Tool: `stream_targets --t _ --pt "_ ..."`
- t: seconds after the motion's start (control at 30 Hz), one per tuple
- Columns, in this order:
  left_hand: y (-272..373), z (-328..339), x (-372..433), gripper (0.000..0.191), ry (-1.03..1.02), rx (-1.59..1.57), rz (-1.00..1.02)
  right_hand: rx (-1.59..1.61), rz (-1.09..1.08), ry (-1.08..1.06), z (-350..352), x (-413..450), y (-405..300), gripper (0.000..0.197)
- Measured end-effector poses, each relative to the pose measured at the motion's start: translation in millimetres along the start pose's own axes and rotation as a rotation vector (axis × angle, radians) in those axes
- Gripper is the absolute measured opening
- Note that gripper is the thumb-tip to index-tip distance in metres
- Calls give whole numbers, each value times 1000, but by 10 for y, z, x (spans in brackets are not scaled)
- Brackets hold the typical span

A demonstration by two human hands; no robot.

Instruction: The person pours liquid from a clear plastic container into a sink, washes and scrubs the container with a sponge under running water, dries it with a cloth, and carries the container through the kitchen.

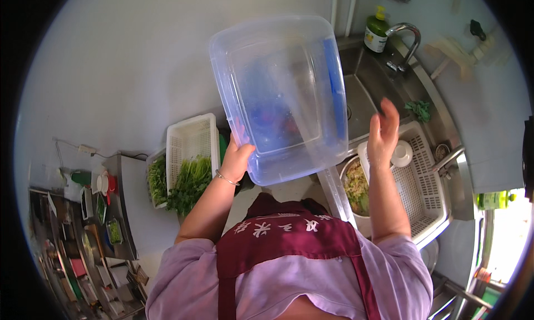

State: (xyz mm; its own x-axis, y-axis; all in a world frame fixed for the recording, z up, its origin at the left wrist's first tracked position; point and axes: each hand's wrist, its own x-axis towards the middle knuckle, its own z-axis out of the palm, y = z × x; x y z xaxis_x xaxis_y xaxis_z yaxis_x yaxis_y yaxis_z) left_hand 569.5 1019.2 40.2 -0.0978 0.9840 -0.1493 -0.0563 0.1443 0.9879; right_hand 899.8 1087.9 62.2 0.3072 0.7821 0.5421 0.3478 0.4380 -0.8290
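A clear plastic storage bin is held up in front of me, its inside facing me and wet-looking. My left hand grips its lower left rim, with the thumb over the edge. To the right of the bin, my right hand is raised with its fingers apart, holding nothing. Beneath my right forearm, a white plastic basket stands in a sink, with a white lidded item in it. A metal bowl of chopped vegetables is beside it.
White baskets with leafy greens stand at the left. A stainless steel sink basin with a curved faucet, a green pump bottle and a green cloth lies at the right. Cluttered shelves are far left.
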Motion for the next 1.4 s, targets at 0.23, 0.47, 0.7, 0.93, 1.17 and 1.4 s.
stream_targets --t 0.23,0.47,0.7,0.93,1.17,1.4 --pt "65 -326 -495 81 -68 158 92 -399 -898 -282 1408 577 -1333 61" --pt "147 -646 -1127 83 -83 146 179 -519 -1122 -189 2496 226 -1814 53" --pt "55 -1206 -1805 84 -42 19 73 -404 -1192 -183 2970 -466 -2385 37" --pt "-147 -1770 -2418 81 68 -157 -6 -93 -982 -591 3090 -929 -2714 24" --pt "-256 -2070 -3211 80 298 -53 198 -89 -442 -766 1711 -452 -2873 26" --pt "-116 -2011 -3789 75 596 195 229 -948 -349 -840 881 -706 12 33"
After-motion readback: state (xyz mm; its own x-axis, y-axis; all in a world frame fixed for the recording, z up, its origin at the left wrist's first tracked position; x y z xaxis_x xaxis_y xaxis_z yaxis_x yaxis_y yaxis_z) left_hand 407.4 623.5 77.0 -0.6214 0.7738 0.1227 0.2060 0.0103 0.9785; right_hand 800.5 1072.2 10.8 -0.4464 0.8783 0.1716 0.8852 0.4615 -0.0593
